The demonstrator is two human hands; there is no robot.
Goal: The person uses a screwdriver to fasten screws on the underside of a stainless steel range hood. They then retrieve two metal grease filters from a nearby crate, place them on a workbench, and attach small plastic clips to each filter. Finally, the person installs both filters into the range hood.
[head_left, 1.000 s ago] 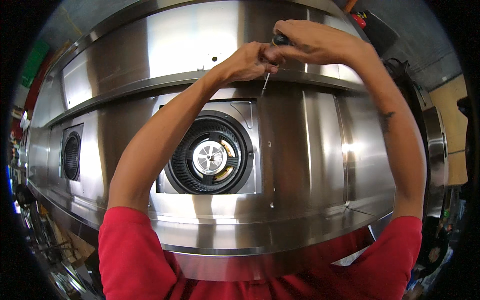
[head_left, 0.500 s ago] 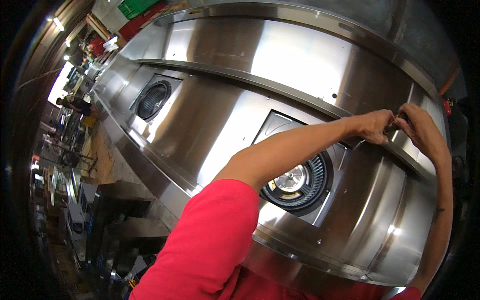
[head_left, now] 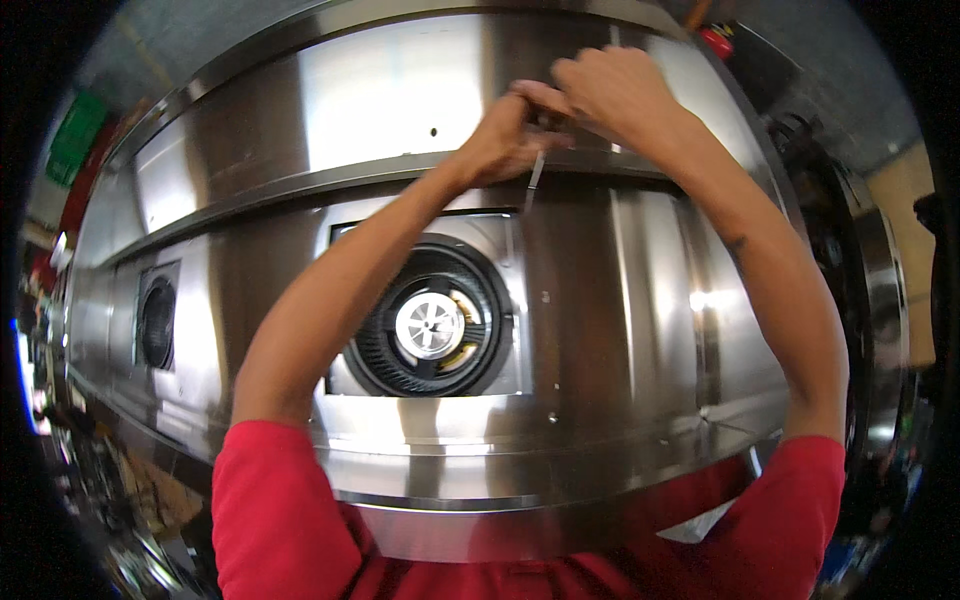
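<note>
Both hands up at the top band of a stainless hood, just above the ledge that runs across it. Left hand closed around the upper part of a screwdriver; right hand touching it from above, fingers curled over the handle end. Handle itself hidden inside the two fists, only the thin shaft shows. Shaft's long axis runs near vertical, slightly tilted, tip pointing down toward the panel just above the square cutout holding the round black fan. Can't tell if the tip touches the metal. Open steel to the left of the hands, seam close on the right. Second fan far left, distorted by the lens. Red sleeves cut off at the bottom edge.
</note>
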